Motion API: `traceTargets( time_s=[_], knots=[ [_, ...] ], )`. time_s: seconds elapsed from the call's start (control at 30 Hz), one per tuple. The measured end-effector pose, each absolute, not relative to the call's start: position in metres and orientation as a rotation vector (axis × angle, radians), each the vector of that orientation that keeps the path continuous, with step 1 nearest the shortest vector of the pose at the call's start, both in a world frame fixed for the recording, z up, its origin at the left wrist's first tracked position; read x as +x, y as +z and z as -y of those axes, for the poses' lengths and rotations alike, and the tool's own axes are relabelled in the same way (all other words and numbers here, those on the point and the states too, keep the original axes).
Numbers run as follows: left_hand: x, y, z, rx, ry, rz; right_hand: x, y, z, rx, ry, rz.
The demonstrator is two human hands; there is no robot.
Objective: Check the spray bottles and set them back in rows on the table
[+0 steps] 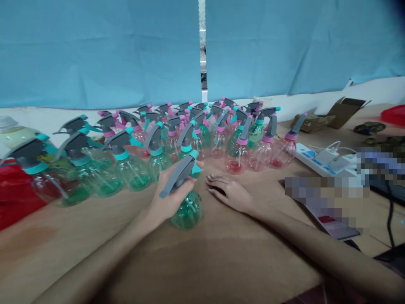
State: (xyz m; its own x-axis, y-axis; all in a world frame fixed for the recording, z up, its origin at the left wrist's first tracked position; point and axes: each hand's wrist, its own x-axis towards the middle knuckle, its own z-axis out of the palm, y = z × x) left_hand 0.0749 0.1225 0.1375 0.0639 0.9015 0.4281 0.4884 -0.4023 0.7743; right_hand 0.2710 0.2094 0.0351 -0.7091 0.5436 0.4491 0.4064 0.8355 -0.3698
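Observation:
My left hand (172, 194) is wrapped round the neck of a green spray bottle (187, 211), below its grey and turquoise trigger head. The bottle is clear and round-bodied, and part of its neck is hidden by my fingers. To the right, my right hand (230, 192) rests palm down on the brown table (202, 261), fingers stretched out and holding nothing. Behind both hands stand several more spray bottles in rows. Green ones (136, 175) with turquoise collars are mostly at the left, and pink ones (236, 162) with pink collars at the middle and right.
A white power strip (311, 159) with plugged-in chargers lies at the right, near a phone-like flat device (335, 221). Farther back is an open cardboard box (344, 112). A red bag (19, 198) and a large pale container (15, 131) are at the left. Blue sheeting (101, 50) hangs behind.

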Motion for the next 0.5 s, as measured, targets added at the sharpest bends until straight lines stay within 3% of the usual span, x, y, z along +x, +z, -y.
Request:
traceTargets(
  time_s=[0.5],
  knots=[
    [0.0744, 0.1363, -0.1230, 1.944, 1.300, -1.386, 0.2708, 0.0361, -0.2089, -0.700, 0.327, 2.460]
  ],
)
